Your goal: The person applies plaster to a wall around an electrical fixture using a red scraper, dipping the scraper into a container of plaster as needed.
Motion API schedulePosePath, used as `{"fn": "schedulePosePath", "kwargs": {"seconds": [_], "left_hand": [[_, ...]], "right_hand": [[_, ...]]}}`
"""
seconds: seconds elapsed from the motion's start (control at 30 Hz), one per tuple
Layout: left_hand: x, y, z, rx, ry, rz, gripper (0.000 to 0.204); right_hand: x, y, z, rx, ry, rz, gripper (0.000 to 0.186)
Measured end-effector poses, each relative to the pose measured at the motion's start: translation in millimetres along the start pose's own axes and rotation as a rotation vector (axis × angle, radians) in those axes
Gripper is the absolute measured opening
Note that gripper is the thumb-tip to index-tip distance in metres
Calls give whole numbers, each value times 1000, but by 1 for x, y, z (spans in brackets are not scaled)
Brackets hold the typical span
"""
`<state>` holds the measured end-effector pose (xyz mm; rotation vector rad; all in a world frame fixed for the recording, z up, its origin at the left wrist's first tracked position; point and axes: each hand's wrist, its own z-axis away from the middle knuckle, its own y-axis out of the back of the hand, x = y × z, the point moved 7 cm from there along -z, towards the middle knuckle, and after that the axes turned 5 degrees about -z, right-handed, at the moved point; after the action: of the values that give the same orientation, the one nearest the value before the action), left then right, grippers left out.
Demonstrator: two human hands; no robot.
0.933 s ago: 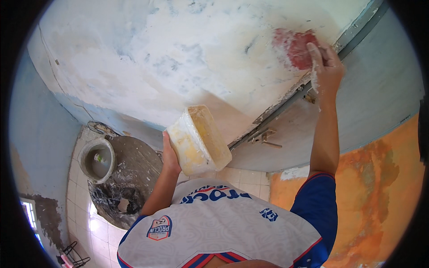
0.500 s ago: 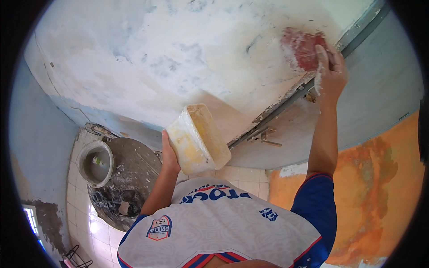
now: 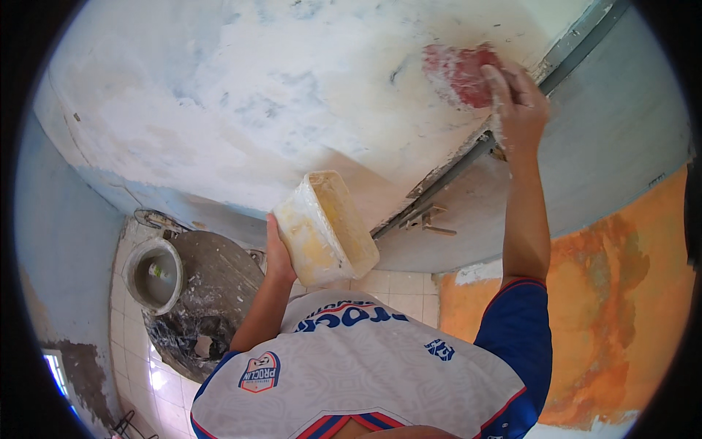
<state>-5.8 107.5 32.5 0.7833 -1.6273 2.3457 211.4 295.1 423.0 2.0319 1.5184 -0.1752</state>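
My right hand (image 3: 521, 99) is closed on a red putty scraper (image 3: 466, 75), smeared with white, that lies against the wall near the door frame. White paste coats the thumb and fingers. In front of my chest, my left hand (image 3: 277, 249) grips the side of a rectangular plastic tub (image 3: 311, 241), tilted with its mouth toward the wall. Pale yellowish residue and white crust cover the tub's walls. The wall (image 3: 241, 132) is patchy white with bluish-grey spots.
A grey door frame (image 3: 468, 161) runs beside the plastered wall, with a door handle (image 3: 431, 219). To my left, a round grey table (image 3: 219, 271) bears a bucket (image 3: 178, 271) and crumpled dark plastic (image 3: 186, 333). An orange wall (image 3: 578, 314) stands at the right, above pale floor tiles (image 3: 402, 289).
The red scraper in my right hand has moved left across the wall, away from the door frame. My left hand and the tub have stayed almost still.
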Motion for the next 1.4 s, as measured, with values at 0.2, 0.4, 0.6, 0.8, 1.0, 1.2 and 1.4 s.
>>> {"fn": "schedulePosePath", "kwargs": {"seconds": [0.2,0.4,0.6,0.8,1.0,1.2,1.4], "left_hand": [[-4,-1,-1,-27,-11,-24,75],[-7,0,0,-58,-16,-1,76],[-10,4,8,21,7,-27,76],[-8,7,10,15,10,39,73],[-1,5,15,14,-22,29,72],[1,5,16,30,-24,0,73],[2,8,14,16,-29,22,73]], "right_hand": [[8,28,-16,219,100,-211,25],[2,3,-1,62,97,-140,25],[11,38,-22,292,87,-584,21],[6,25,-10,163,284,140,24],[12,28,-5,220,96,-153,22],[6,29,-7,292,305,45,24],[16,8,0,155,37,-190,26]]}}
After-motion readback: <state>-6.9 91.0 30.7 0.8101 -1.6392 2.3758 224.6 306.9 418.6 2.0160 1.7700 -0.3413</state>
